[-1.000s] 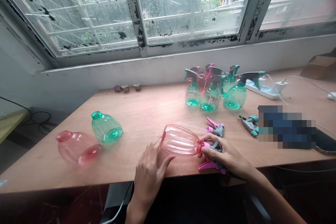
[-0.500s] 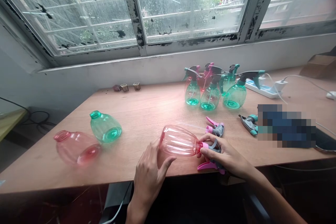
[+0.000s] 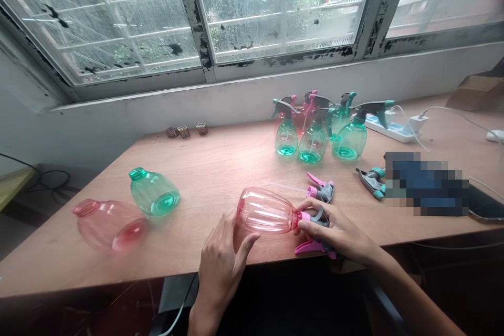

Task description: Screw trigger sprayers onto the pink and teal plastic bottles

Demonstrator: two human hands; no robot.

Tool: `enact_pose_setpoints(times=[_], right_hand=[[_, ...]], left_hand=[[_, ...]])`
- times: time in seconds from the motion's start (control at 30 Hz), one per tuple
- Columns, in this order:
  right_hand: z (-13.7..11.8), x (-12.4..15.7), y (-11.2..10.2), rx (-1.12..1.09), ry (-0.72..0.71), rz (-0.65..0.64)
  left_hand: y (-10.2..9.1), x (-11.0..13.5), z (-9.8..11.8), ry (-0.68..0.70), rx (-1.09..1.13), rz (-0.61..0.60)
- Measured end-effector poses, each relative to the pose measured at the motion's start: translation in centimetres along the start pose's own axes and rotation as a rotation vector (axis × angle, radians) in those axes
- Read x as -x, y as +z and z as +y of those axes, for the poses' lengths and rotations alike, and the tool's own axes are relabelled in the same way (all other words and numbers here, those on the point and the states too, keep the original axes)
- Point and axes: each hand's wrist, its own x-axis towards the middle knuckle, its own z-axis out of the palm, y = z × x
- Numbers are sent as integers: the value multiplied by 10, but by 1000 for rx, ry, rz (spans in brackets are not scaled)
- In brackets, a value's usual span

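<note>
A clear pink spray bottle (image 3: pixel 265 213) lies on its side at the near edge of the wooden table (image 3: pixel 220 168). My left hand (image 3: pixel 221 265) cups its base end with thumb and fingers round it. My right hand (image 3: pixel 338 233) is closed on the pink and grey trigger head (image 3: pixel 317 231) at the bottle's neck. A second pink and grey trigger head (image 3: pixel 322 190) lies loose just behind my right hand.
An empty green bottle (image 3: pixel 154 193) and an empty pink bottle (image 3: pixel 108 223) lie at the left. Several finished spray bottles (image 3: pixel 315 134) stand at the back right. A teal trigger head (image 3: pixel 370 179), a power strip (image 3: pixel 389 127) and a phone (image 3: pixel 486 205) are on the right.
The view has shifted slightly; both hands stay on the pink bottle and its trigger head, which sit in nearly the same spot.
</note>
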Motion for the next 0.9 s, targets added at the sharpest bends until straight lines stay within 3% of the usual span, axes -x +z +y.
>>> enact_pose_setpoints(times=[0.9], right_hand=[[-7, -1, -4, -106, -96, -20]], left_hand=[[-4, -5, 2, -235, 76, -115]])
